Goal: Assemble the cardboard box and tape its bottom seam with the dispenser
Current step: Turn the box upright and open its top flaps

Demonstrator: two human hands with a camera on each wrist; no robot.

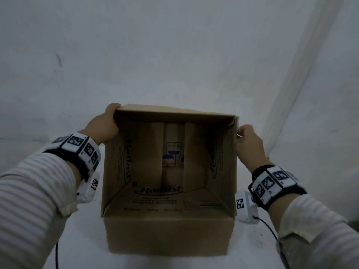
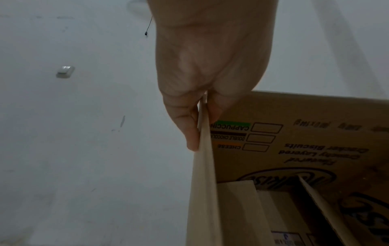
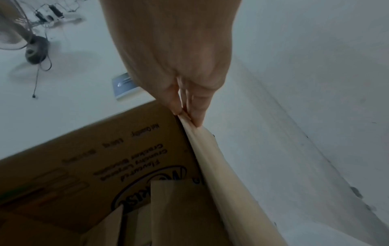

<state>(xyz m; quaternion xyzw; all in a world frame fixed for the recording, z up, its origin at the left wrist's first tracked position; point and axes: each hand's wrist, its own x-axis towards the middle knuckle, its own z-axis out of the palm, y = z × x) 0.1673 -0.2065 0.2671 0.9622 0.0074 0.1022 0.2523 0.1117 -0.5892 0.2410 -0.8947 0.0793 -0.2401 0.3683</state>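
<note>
Holding the cardboard box [image 1: 169, 191] up in front of the chest with its open end facing the wearer, both hands grip opposite side walls: the left hand [image 1: 104, 124] has its fingers curled over the far left edge, and the left wrist view shows the wall's edge pinched between thumb and fingers [image 2: 189, 133]; the right hand [image 1: 248, 141] pinches the right wall's edge between thumb and fingertips [image 3: 197, 108], so neither hand is free. As a judgement, the squaring-up step looks done, since the four walls stand at right angles and the box is no longer flat. At the far end of the box, two inner flaps [image 1: 172, 152] are folded in from either side but leave a strip uncovered between them, with a printed panel behind; whether that panel is an outer flap already closed is hard to tell in the dim light. No tape shows on the box, and no dispenser appears in any view, so fetching it, closing the bottom fully and taping the seam remain. Beyond the box is a pale wall [image 1: 174, 45].
</note>
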